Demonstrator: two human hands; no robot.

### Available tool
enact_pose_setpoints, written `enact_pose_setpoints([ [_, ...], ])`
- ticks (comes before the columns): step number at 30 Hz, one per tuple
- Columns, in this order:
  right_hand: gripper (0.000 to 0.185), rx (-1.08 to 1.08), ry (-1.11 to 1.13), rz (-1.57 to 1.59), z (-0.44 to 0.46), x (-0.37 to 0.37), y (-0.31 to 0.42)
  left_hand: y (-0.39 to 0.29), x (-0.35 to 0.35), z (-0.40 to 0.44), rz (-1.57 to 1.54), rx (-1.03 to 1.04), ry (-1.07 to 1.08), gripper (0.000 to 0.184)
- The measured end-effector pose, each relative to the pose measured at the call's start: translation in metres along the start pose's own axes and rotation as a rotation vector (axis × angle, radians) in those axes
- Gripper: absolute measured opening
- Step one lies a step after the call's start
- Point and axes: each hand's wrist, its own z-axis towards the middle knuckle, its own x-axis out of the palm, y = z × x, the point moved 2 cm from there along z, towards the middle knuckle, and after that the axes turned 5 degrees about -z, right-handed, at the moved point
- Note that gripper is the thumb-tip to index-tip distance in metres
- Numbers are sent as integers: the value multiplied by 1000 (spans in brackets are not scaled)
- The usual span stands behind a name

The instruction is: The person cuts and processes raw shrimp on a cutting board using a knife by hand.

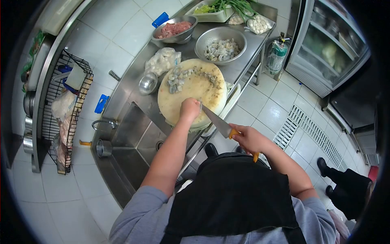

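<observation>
My right hand (248,140) is wrapped round the yellow handle of a kitchen knife (217,121). Its blade points up and left, with the tip right beside my left hand (191,109). That left hand is closed over the near part of a thick round cutting board (170,103); whatever its fingers hold is hidden. Grey peeled shrimp (175,81) lie in a pile on the board's far left, and small dark-grey bits (212,78) are scattered at its far right. Behind the board, a perforated metal bowl (202,48) contains more shrimp.
A steel sink (132,140) with a tap (106,123) lies left of the board. Beyond are a metal ladle (148,83), a bagged pale food (162,59), a bowl of raw meat (189,40) and green onions (233,7). Another person's dark-clothed legs (345,187) show at right.
</observation>
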Motion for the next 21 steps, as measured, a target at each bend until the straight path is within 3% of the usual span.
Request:
enact_pose_setpoints([
  [6,57,-47,-45,-132,-10,-4,8,2,1,4,6,-42,-2,25],
  [9,57,-10,93,-118,-21,-10,5,10,2,9,-54,-52,23,24],
  [16,56,-135,-134,-309,-2,-10,2,14,-1,20,-8,-35,160,21],
  [21,56,-80,-149,-361,-1,-9,11,2,-6,-2,-92,146,-153,14],
])
